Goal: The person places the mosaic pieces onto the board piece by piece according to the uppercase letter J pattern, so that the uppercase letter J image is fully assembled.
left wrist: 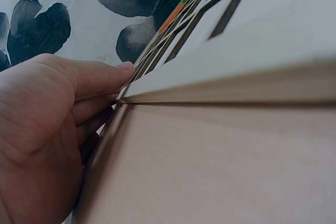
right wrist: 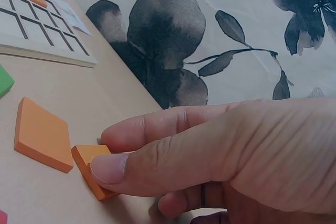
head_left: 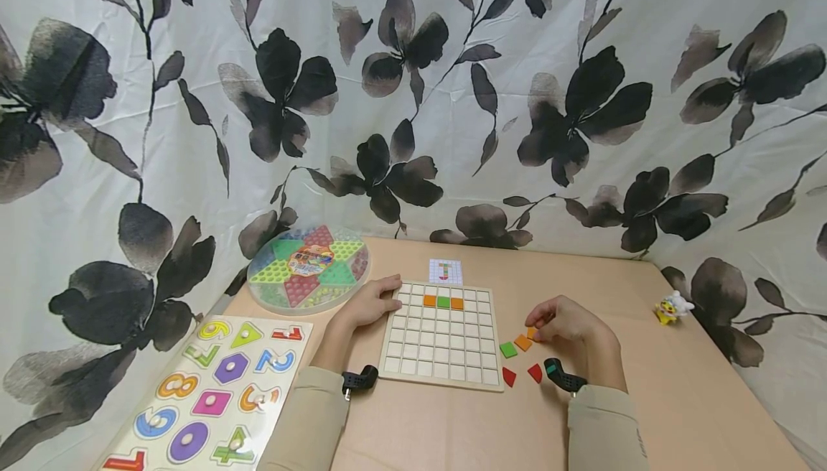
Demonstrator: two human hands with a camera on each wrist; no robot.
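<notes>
A white grid board (head_left: 441,345) lies on the table, with an orange tile (head_left: 429,301), a green tile (head_left: 443,302) and another orange tile (head_left: 456,304) side by side in an upper row. At its upper left edge my left hand (head_left: 370,304) rests, thumb along the rim (left wrist: 123,98) in the left wrist view. Right of the board, my right hand (head_left: 568,324) pinches an orange tile (right wrist: 93,157) between thumb and fingers, the tile tilted. Beside it lie an orange tile (right wrist: 43,135) and a green tile (head_left: 508,350).
Two red pieces (head_left: 509,377) (head_left: 535,372) lie near the board's lower right corner. A pattern card (head_left: 446,271) is behind the board. At left are a round game board (head_left: 310,270) and a number puzzle (head_left: 213,403); a small toy (head_left: 673,308) stands far right.
</notes>
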